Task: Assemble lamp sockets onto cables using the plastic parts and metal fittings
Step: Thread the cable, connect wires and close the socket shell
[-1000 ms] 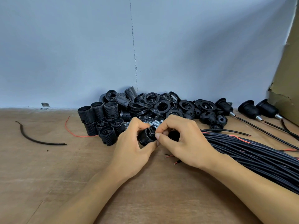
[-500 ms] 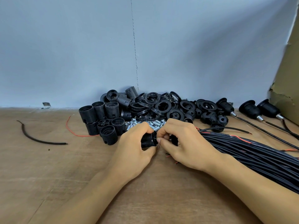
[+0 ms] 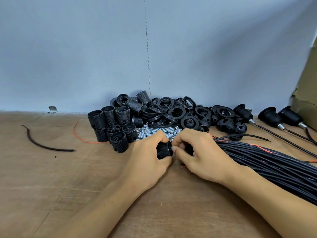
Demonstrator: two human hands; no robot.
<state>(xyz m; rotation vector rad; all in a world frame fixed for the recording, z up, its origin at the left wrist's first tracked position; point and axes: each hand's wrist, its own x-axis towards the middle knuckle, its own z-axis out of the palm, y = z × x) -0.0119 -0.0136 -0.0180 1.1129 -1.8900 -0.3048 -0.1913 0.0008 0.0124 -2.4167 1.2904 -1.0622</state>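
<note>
left hand (image 3: 149,160) grips threaded black socket (image 3: 163,151), right hand (image 3: 200,152) pinches at its end, cable bundle (image 3: 274,162) just beside on counter (image 3: 68,186)

Bench close-up: a worker's left hand (image 3: 149,162) and right hand (image 3: 204,158), bare to the forearms, show slender fingers and short-trimmed fingernails.

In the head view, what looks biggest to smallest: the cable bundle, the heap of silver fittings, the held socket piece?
1. cable bundle
2. heap of silver fittings, partly hidden
3. socket piece, gripped by left hand and right hand, mostly covered, so second and third are unsure
</note>
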